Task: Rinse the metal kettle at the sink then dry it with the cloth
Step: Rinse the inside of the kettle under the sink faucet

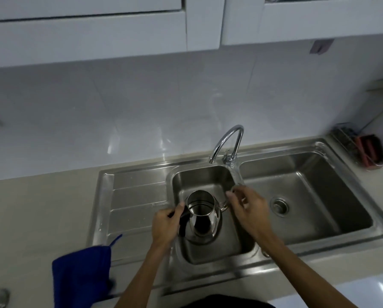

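Observation:
A shiny metal kettle (pixel 202 216) with no lid on is held over the small left basin of the steel sink (pixel 208 174), its open mouth facing up. My left hand (pixel 166 223) grips its dark handle on the left side. Just right of the kettle's spout, my right hand (pixel 248 210) has its fingers curled and apart. I cannot tell whether they touch the spout. The chrome faucet (pixel 228 143) arches over the basin's far edge with no water visible. On the counter at the lower left a blue cloth (pixel 81 274) lies.
A larger right basin (pixel 332 196) with a drain (pixel 279 205) lies beside the small one. A ribbed drainboard (pixel 132 203) is on the left. A wire rack with red and dark scrubbers (pixel 366 152) stands at the far right. White cabinets hang overhead.

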Motion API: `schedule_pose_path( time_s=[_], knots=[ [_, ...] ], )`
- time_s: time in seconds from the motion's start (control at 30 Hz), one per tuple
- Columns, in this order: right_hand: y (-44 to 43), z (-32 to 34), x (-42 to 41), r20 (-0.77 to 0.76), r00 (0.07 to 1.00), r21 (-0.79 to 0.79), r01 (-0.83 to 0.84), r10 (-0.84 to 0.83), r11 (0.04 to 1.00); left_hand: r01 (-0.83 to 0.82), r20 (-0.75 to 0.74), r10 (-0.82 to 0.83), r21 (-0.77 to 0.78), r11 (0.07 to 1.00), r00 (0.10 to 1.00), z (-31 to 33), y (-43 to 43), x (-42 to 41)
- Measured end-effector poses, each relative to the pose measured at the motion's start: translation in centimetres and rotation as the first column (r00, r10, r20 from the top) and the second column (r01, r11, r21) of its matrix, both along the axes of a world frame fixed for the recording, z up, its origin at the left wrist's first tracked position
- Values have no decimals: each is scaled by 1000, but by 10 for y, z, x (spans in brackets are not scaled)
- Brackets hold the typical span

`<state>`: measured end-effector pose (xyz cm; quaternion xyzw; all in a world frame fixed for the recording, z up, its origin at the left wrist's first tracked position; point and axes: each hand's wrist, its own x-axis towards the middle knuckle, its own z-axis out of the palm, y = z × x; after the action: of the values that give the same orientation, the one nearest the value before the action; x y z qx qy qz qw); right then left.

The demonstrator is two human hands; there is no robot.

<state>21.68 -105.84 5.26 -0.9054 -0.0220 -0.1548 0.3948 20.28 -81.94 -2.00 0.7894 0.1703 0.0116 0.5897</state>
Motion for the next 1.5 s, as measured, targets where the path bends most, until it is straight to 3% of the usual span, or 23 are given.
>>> schedule_pose_path(
  time_s=[0.17,0.37,0.63,0.87,1.5],
  knots=[
    [-50,-3,85,-88,986,63,147,-141,987,2,-18,-2,37,999,1000,-8,-14,23],
    [-62,-20,177,-322,943,-139,-135,84,981,-44,-39,49,128,991,998,-11,-25,41],
    [-61,-32,219,-547,785,-226,-475,292,851,-88,-58,97,143,986,994,-22,-31,54],
    [-60,-52,241,-564,776,-307,-514,281,801,-187,-22,191,121,975,981,-24,-37,57],
    [-64,-70,256,-593,716,-349,-641,369,683,-183,-18,186,109,977,982,-20,-35,82]
  ],
)
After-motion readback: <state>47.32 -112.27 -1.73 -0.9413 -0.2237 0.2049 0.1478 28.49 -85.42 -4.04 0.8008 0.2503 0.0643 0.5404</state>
